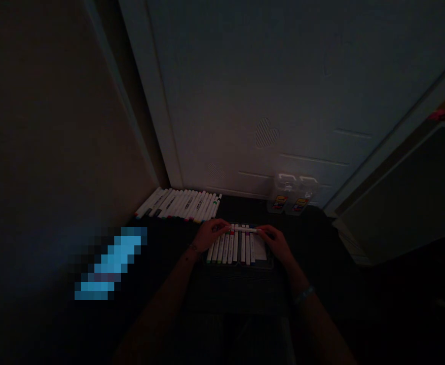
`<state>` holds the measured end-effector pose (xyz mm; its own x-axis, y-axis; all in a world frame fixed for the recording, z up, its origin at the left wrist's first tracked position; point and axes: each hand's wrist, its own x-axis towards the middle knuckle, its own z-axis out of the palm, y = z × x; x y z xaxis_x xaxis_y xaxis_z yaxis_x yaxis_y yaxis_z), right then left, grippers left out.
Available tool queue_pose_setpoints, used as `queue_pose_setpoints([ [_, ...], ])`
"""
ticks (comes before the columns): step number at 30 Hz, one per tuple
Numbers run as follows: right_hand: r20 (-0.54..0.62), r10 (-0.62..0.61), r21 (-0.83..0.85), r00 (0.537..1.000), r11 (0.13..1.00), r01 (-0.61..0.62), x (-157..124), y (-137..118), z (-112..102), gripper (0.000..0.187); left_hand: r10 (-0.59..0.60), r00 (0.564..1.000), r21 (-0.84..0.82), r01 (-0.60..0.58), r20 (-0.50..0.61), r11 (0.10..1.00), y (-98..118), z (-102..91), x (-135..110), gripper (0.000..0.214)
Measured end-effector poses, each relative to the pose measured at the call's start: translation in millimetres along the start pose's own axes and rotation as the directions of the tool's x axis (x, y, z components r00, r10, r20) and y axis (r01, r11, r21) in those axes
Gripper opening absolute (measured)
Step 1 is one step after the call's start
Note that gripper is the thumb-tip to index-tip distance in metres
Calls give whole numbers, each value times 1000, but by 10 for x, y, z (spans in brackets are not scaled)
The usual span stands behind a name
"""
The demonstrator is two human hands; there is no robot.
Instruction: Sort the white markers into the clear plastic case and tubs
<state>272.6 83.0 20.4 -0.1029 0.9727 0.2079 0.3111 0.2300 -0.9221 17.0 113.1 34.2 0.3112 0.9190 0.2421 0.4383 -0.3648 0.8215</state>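
Two hands [211,234] [277,242], one crosswise marker [245,229], roughly eight markers [228,248] in one tray [261,250], two clear boxes [285,195] [303,197], one uncounted marker row [180,204]

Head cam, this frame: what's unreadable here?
All head view.
Labels on the two small containers: too small and dim to read.
The blue patch at left: pixelated, unidentifiable.
Grip of left hand and right hand at the crosswise marker: lost in darkness.
Near edge of the tray holding markers: melts into shadow.
Print on the back row of markers: too small.
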Motion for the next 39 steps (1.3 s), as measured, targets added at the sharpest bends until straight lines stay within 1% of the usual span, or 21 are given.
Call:
queue_pose_setpoints([
  [6,-7,-8,-5,1000,1000,8,-2,30,8,32,3,1000,-16,-3,-2,1000,-5,-3,3,25],
  [12,-14,-17,-13,1000,1000,17,5,45,8,33,-25,1000,-20,25,1,999,-5,-3,4,26],
  [19,-6,-6,4,1000,1000,6,8,30,7,31,-1,1000,3,1,-10,1000,-1,-12,3,27],
  [23,-2,10,25,1000,1000,-10,8,15,9,32,-15,1000,26,16,-21,1000,-23,-12,10,28],
  [28,-4,14,33,1000,999,-14,7,44,-2,33,3,1000,39,-2,-15,999,-36,-10,15,29],
  [32,-10,-6,27,1000,1000,7,3,53,-7,30,35,999,27,-34,-19,999,-27,-15,7,28],
  [39,3,8,53,1000,999,-8,-1,31,8,30,24,1000,8,-24,-11,1000,-23,4,3,27],
])
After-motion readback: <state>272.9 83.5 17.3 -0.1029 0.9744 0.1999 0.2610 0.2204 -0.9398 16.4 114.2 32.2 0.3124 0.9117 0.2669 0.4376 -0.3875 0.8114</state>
